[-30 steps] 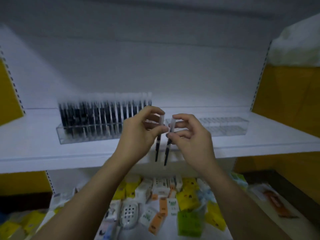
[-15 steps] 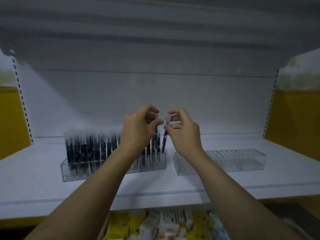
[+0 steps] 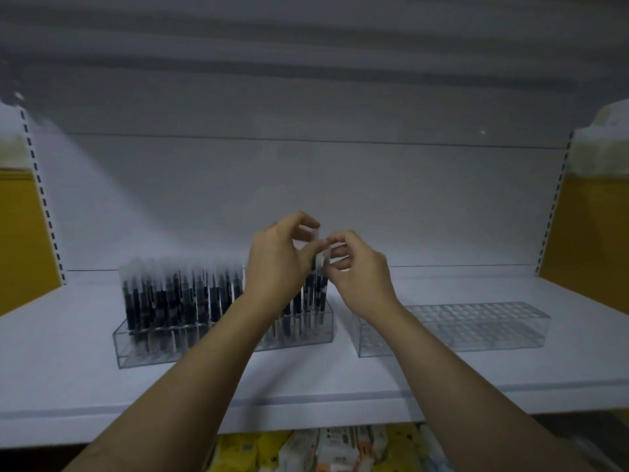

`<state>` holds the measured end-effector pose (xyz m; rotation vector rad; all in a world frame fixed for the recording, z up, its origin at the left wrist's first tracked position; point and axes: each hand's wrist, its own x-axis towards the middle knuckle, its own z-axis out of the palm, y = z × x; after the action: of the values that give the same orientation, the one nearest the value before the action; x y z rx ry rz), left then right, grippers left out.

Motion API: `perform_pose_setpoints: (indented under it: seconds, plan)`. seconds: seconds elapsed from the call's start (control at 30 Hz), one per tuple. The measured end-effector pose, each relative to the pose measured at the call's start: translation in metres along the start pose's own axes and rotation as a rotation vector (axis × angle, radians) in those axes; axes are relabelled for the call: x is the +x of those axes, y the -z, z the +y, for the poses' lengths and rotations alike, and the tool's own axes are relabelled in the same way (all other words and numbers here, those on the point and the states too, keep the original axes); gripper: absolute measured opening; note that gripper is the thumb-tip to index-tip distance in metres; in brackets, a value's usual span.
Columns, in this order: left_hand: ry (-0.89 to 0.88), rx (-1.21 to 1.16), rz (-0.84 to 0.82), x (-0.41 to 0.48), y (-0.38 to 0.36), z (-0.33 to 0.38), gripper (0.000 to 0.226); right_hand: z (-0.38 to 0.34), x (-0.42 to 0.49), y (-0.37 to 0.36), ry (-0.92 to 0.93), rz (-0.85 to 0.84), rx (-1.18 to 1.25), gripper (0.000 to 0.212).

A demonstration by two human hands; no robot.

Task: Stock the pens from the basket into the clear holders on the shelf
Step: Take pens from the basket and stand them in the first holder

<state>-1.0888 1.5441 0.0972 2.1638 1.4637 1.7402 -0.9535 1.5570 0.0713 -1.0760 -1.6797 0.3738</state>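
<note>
A clear holder (image 3: 143,349) on the white shelf (image 3: 68,379) is packed with several upright black pens with frosted caps. My left hand (image 3: 275,267) pinches the cap of one pen (image 3: 313,267) over the holder's right end. Just beside it, my right hand (image 3: 357,274) pinches the cap of a second pen (image 3: 325,287), which also stands upright at that right end. The lower ends of both pens sit among the pens in the holder. An empty clear holder (image 3: 476,328) lies to the right. The basket is out of view.
The shelf's white back panel rises behind the holders, with yellow side panels (image 3: 592,240) at left and right. Below the shelf edge, packaged goods (image 3: 326,447) in yellow and white lie on a lower level.
The view tilted up to the shelf. Both hands carried their pens up from below the shelf edge to the right end of the full holder and lowered them into it.
</note>
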Motion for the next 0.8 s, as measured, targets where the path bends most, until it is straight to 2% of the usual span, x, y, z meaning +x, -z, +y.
perform_pose_setpoints:
  seconds: [0.23, 0.37, 0.43, 0.63, 0.7, 0.8]
  plan:
    - [0.030, 0.113, -0.033, 0.001, -0.010, -0.008, 0.018, 0.006, -0.004, 0.006, 0.030, -0.111, -0.187, 0.028]
    - [0.046, 0.405, -0.060, -0.005, -0.011, -0.017, 0.021, 0.002, -0.006, 0.012, 0.004, -0.191, -0.232, 0.037]
    - [0.025, 0.470, -0.078, -0.009, -0.010, -0.017, 0.021, 0.000, -0.008, 0.015, -0.003, -0.204, -0.249, 0.040]
    - [-0.036, 0.499, -0.126, -0.017, -0.001, -0.016, 0.028, -0.004, -0.017, 0.022, -0.014, -0.282, -0.314, 0.064]
    - [-0.079, 0.493, -0.129, -0.021, 0.003, -0.014, 0.034, -0.006, -0.024, 0.025, -0.002, -0.253, -0.313, 0.071]
    - [-0.153, 0.431, -0.086, -0.038, 0.010, -0.007, 0.043, -0.010, -0.040, 0.037, 0.028, -0.183, -0.325, 0.070]
